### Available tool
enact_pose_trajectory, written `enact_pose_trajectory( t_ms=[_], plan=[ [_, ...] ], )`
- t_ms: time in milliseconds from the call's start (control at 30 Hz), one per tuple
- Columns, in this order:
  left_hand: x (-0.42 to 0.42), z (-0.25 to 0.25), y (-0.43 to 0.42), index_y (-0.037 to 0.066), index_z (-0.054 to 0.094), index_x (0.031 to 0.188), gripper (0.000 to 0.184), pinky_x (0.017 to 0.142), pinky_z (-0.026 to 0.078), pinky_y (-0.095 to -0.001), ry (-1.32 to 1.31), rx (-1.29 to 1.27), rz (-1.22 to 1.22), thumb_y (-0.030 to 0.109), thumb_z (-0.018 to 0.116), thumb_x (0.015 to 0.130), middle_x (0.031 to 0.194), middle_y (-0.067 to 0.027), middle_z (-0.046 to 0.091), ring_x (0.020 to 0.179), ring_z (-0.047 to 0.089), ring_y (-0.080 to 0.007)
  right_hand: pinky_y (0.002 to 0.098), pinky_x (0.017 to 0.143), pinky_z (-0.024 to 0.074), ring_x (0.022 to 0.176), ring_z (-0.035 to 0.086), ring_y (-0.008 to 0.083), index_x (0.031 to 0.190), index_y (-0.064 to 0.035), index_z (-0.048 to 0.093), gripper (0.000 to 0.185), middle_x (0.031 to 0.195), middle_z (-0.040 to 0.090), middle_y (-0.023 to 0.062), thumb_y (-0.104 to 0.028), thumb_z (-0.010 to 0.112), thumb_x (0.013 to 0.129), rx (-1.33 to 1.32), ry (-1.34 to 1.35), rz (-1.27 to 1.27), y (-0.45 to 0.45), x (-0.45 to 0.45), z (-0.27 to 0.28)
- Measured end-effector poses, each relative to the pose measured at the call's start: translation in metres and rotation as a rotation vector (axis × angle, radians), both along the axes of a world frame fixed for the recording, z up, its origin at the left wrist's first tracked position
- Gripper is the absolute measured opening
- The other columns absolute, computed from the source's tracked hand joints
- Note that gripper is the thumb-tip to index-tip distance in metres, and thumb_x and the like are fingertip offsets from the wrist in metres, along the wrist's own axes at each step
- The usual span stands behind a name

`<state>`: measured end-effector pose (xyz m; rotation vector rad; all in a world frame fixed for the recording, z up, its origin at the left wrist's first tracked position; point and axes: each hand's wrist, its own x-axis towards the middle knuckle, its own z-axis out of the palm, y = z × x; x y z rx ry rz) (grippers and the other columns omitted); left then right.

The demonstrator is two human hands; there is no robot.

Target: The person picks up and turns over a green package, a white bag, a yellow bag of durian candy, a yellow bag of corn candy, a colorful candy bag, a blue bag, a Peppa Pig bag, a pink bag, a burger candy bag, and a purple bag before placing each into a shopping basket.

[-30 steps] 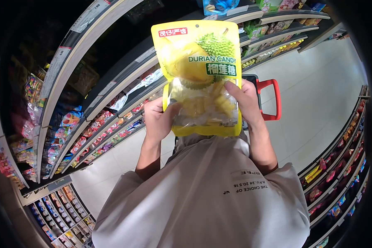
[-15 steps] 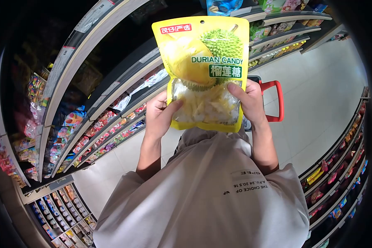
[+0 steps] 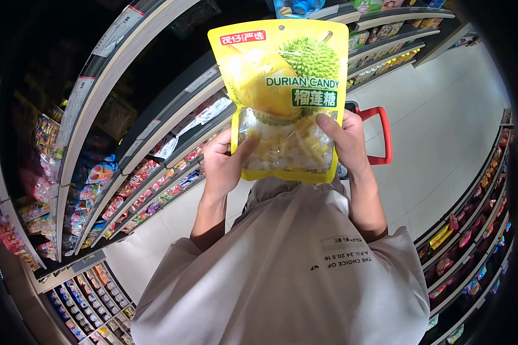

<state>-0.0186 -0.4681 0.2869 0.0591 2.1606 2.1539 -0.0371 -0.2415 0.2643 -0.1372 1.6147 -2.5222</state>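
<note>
A yellow bag of durian candy (image 3: 279, 95) is held up in front of me, its printed front facing the camera. Through the clear window in its lower half, pale wrapped pieces show. My left hand (image 3: 224, 161) grips the lower left edge, thumb across the front. On the opposite edge, my right hand (image 3: 349, 140) pinches the bag with its thumb over the window. The other fingers of both hands are mostly hidden behind the bag.
Shelves (image 3: 138, 144) with bagged sweets and price labels curve along the left. More stocked shelves (image 3: 472, 241) stand at the right. A red handle (image 3: 384, 136), seemingly of a basket or cart, is beyond my right hand. Pale tiled floor (image 3: 437, 115) lies between.
Both hands still hold the bag, which tilts very slightly. The shelves have shifted a little in view as the camera moved.
</note>
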Motion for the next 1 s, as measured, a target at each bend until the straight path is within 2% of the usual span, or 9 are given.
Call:
enact_pose_trajectory(
  t_ms=[233,400,1000],
  plan=[
    [0.000,-0.006,0.005,-0.005,0.061,0.099,0.018,0.066,0.045,-0.0198,0.026,0.066,0.030,-0.002,0.053,0.084,0.089,-0.0043,0.063,0.075,0.057,-0.0068,0.0226,0.074,0.0452,0.082,0.056,0.0063,0.103,0.0024,0.063,0.024,0.094,0.066,0.0043,-0.016,0.060,0.087,0.026,0.017,0.006,0.003,0.000,0.000],
    [0.000,-0.008,0.012,-0.005,0.060,0.100,0.020,0.067,0.045,-0.0200,-0.044,0.099,0.034,-0.002,0.051,0.083,0.089,-0.0040,0.063,0.075,0.057,-0.0072,0.0225,0.069,0.0472,0.078,0.058,0.0068,0.101,0.0023,0.063,0.023,0.092,0.066,0.0050,-0.016,0.060,0.087,0.009,-0.008,-0.016,0.010,0.001,0.000],
    [0.004,-0.001,0.016,-0.004,0.059,0.102,0.019,0.063,0.046,-0.0192,0.021,-0.034,-0.063,-0.004,0.054,0.084,0.087,-0.0031,0.062,0.073,0.056,-0.0052,0.0224,0.070,0.0466,0.079,0.058,0.0073,0.101,0.0033,0.063,0.024,0.092,0.066,0.0058,-0.017,0.059,0.087,0.025,-0.006,-0.050,0.017,0.009,-0.006]
  ],
)
